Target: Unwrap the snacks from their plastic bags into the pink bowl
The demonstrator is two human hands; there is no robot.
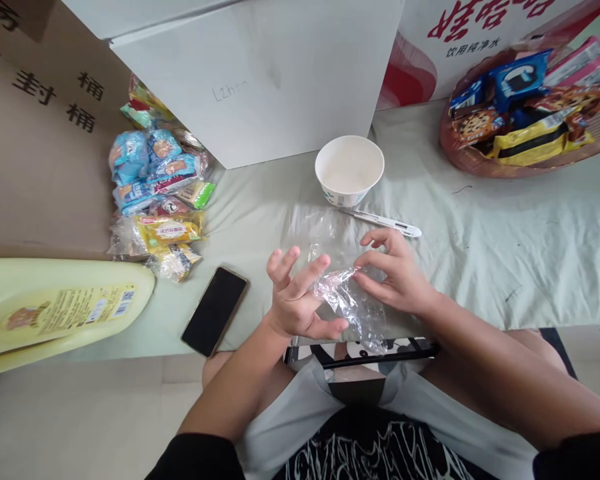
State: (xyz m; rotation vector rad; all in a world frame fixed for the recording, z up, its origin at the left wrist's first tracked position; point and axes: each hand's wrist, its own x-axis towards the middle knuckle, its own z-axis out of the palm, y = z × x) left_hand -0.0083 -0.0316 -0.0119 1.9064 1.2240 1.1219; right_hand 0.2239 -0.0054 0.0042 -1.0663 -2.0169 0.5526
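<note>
A crumpled clear plastic wrapper hangs between my two hands above the cloth. My right hand pinches its edge between thumb and fingertips. Facing it, my left hand has its fingers spread, and the wrapper lies against the palm side, between thumb and index finger. Another sheet of clear plastic lies flat on the cloth just beyond. Behind that stands a white paper bowl, with nothing visible inside. A white utility knife rests at the bowl's foot, a short way above my right fingers.
Wrapped snacks are piled at the left, by a brown carton. A phone lies left of my hands, and a yellow bottle farther left. White boxes stand behind. A basket of packaged snacks sits at right.
</note>
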